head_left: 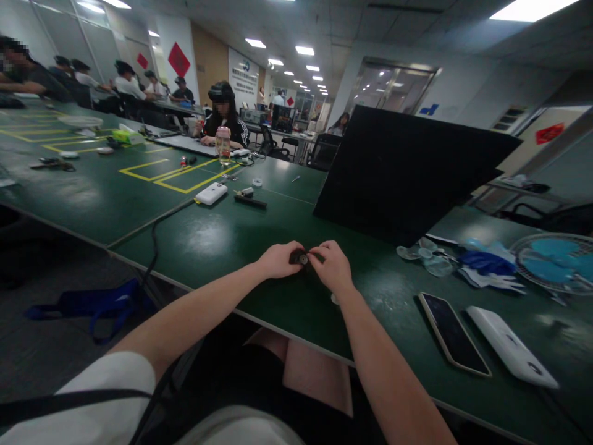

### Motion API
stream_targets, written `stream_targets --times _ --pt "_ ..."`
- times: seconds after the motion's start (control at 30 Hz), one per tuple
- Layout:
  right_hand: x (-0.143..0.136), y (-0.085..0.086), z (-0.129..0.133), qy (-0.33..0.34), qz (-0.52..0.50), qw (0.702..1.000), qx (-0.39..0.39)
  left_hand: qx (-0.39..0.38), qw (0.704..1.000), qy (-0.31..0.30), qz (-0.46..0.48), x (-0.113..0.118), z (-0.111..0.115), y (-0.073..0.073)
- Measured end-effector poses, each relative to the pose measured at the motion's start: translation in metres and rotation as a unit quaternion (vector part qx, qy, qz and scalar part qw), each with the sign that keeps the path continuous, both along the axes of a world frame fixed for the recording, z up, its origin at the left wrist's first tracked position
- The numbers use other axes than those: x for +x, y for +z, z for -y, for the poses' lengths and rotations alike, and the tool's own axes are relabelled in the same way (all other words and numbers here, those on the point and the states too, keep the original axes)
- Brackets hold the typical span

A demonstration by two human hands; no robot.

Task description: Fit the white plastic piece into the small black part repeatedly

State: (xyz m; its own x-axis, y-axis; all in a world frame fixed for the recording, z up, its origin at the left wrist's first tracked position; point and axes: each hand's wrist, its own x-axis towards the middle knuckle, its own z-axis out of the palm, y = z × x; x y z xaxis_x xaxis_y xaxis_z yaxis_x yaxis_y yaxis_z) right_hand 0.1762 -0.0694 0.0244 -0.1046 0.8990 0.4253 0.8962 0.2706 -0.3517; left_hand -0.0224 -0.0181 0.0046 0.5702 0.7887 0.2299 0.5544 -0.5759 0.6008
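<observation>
Head: dark part (302,259) between hands (279,260)

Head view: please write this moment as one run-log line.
left hand: holds small dark part | right hand: beside it, contact unclear | below: green table

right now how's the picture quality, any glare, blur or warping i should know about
In the head view, pale glare on the green tabletop, including left of the left hand; in the same view, the ceiling light at upper right burns out white, the room leans as if wide-angle, and the small dark part looks too soft for fine detail.
</observation>
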Motion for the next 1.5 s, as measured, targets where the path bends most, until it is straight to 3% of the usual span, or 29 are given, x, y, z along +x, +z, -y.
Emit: stream_targets --times 0.13,0.27,0.4,0.53,0.63,0.77,0.9,1.03,1.23,1.5 --pt "0.026 0.024 0.009 -0.031 -0.041 0.998 -0.040 -0.020 1.000 0.003 0.014 -0.004 0.000 0.001" --pt "0.078 0.043 0.035 -0.098 -0.064 0.967 -0.225 -0.027 0.999 0.003 0.030 -0.006 -0.003 -0.001" --pt "0.109 0.034 0.064 -0.156 -0.063 0.934 -0.316 -0.017 1.000 0.011 0.016 -0.004 -0.006 -0.002" --pt "0.089 0.016 0.069 -0.152 -0.078 0.911 -0.374 -0.021 1.000 0.022 0.003 -0.001 -0.005 -0.001" --pt "0.062 0.012 0.055 -0.121 -0.017 0.927 -0.353 -0.016 1.000 0.024 0.005 -0.002 -0.005 -0.001" --pt "0.042 0.023 0.027 -0.075 0.029 0.950 -0.303 -0.012 1.000 0.029 0.001 -0.004 -0.006 -0.002" --pt "0.030 0.031 0.000 -0.003 -0.060 0.984 -0.168 -0.005 0.999 0.043 -0.016 -0.002 -0.005 -0.002" --pt "0.016 0.017 -0.014 0.014 -0.181 0.981 -0.072 -0.002 0.998 0.057 -0.024 0.000 -0.004 -0.002" --pt "0.010 -0.003 -0.009 -0.033 -0.126 0.989 -0.067 -0.014 0.998 0.058 -0.009 -0.001 -0.004 0.001" --pt "0.008 0.000 -0.003 -0.051 -0.124 0.984 -0.118 -0.028 0.999 0.029 0.013 0.000 -0.006 -0.002"
